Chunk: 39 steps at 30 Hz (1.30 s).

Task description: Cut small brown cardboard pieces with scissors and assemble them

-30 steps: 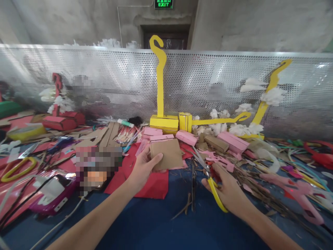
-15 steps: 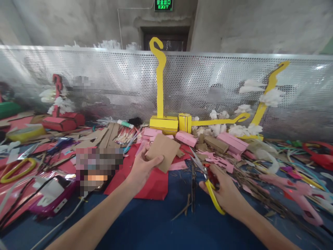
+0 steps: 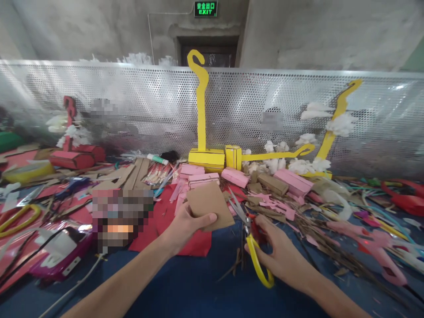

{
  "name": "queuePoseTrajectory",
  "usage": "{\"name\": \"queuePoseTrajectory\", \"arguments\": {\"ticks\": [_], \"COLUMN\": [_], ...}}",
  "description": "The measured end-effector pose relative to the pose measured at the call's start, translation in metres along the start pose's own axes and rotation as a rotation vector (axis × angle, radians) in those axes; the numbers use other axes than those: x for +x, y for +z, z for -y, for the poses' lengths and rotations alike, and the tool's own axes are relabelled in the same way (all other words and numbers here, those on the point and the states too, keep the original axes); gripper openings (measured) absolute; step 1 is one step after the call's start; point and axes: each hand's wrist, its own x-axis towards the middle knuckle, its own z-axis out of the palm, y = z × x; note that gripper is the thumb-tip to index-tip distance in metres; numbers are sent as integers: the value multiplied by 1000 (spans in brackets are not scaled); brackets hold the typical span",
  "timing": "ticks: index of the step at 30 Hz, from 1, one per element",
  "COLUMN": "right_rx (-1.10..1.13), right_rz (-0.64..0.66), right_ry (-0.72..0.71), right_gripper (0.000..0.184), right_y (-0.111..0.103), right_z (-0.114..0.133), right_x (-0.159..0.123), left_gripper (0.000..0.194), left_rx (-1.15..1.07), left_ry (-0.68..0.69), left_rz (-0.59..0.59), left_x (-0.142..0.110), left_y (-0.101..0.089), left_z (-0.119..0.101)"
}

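Note:
My left hand (image 3: 188, 223) grips a square piece of brown cardboard (image 3: 210, 203), thumb on top and fingers underneath. In my right hand (image 3: 274, 243) is a pair of scissors (image 3: 247, 225) with yellow and red handles. Their blades are parted and point up and left, close to the cardboard's right edge. Below the cardboard lies a sheet of red paper (image 3: 195, 245) on the blue table. Just beyond it are small pink folded boxes (image 3: 203, 179).
Yellow paper hooks on box bases (image 3: 207, 159) stand by a perforated metal screen (image 3: 149, 110). To the right lie dry twigs (image 3: 318, 234) and a pink glue gun (image 3: 374, 243). On the left are a purple power strip (image 3: 62, 256), a cable and yellow-handled scissors (image 3: 23, 221).
The cardboard has turned and come slightly lower and to the right. My right hand has brought the scissors leftward, nearer to it.

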Motion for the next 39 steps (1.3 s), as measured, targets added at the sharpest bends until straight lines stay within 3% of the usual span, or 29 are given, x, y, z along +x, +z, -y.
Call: {"name": "queuePoseTrajectory", "arguments": {"ticks": [5,8,18,26,32,37,39], "right_rx": [120,167,165,109,228,136,56], "right_rz": [157,189,172,118,23,-5,17], "right_ry": [54,68,148,107,108,67,54], "right_gripper": [19,18,25,20,23,52,49], "right_y": [-3,-3,-1,4,1,-10,-14], "right_z": [21,25,20,7,7,2,4], "right_x": [-2,-2,-2,-3,-4,-11,-11], "left_gripper": [62,63,70,55,41,26,28], "left_rx": [17,32,-5,-27,-147,-195,-196], "left_ry": [-27,-44,-97,-82,-52,0,5], "left_rz": [67,107,103,127,179,239,269], "left_x": [-4,-4,-8,-7,-8,-4,-3], "left_y": [4,4,8,7,11,4,2], "left_z": [2,3,9,12,-2,-12,-13]}}
